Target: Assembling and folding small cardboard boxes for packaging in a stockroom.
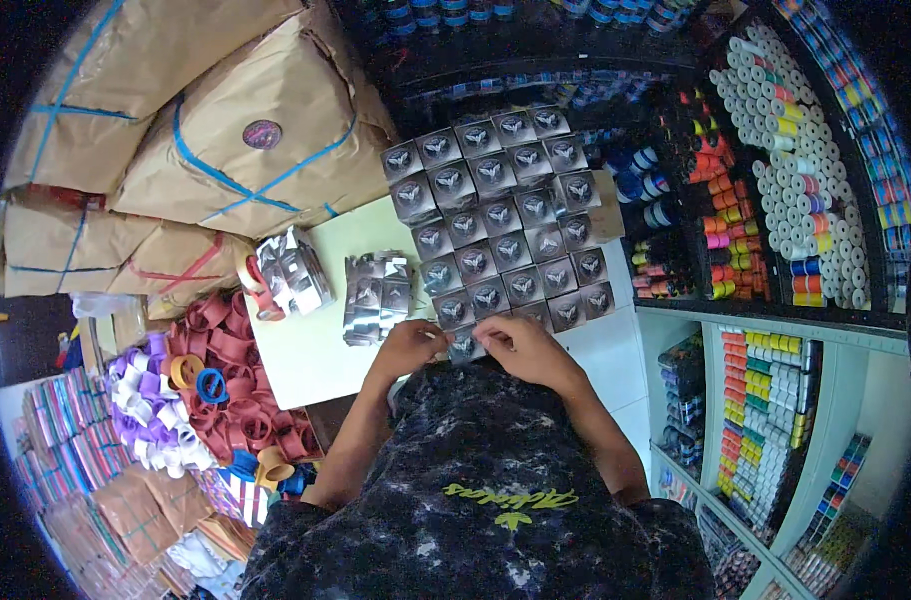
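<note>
A small grey box [463, 346] with a pale winged emblem is close to my body, at the near edge of the stacked boxes. My left hand [413, 350] pinches its left side with bent fingers. From the right, my right hand [525, 350] curls over the same box, thumb and fingertips at its edge. Beyond them, rows of matching boxes [498, 213] stand packed side by side in a block. Flat, unfolded-looking silver-grey cartons [377, 297] lie in a pile left of the block, by my left hand.
A second carton pile [293, 272] and rolls of tape [259, 288] lie on the pale table [320, 365]. Large brown wrapped parcels [265, 130] rise at the far left. Red ring-shaped spools [237, 370] heap below them. Shelves of thread cones [800, 170] line the right.
</note>
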